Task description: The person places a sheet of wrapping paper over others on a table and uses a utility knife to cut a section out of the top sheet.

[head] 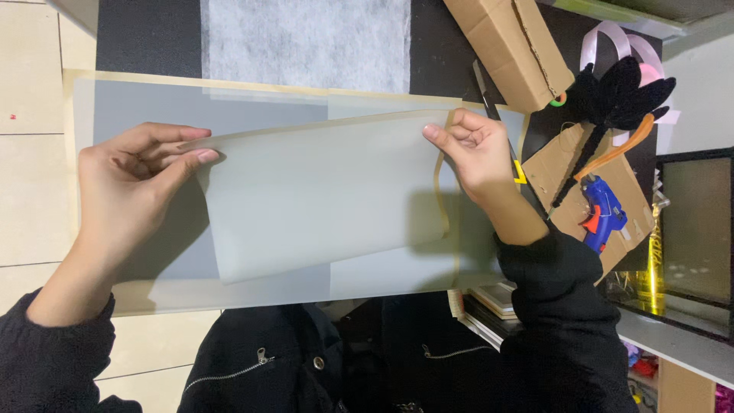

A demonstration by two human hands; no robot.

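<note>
A large translucent frosted plastic sheet (pixel 321 191) is folded over on itself, its upper flap curling above the flat lower layer (pixel 153 107). My left hand (pixel 134 180) pinches the flap's left edge between thumb and fingers. At the flap's upper right corner, my right hand (pixel 474 149) grips the sheet. A thin yellowish strip (pixel 440 191) curves down along the flap's right edge.
White felt-like fabric (pixel 306 38) lies on a black mat beyond the sheet. A cardboard box (pixel 508 46), a black fuzzy flower with pink ribbon (pixel 619 92), a blue glue gun (pixel 604 210) on cardboard and stacked books (pixel 489 302) sit at the right. Tiled floor is at the left.
</note>
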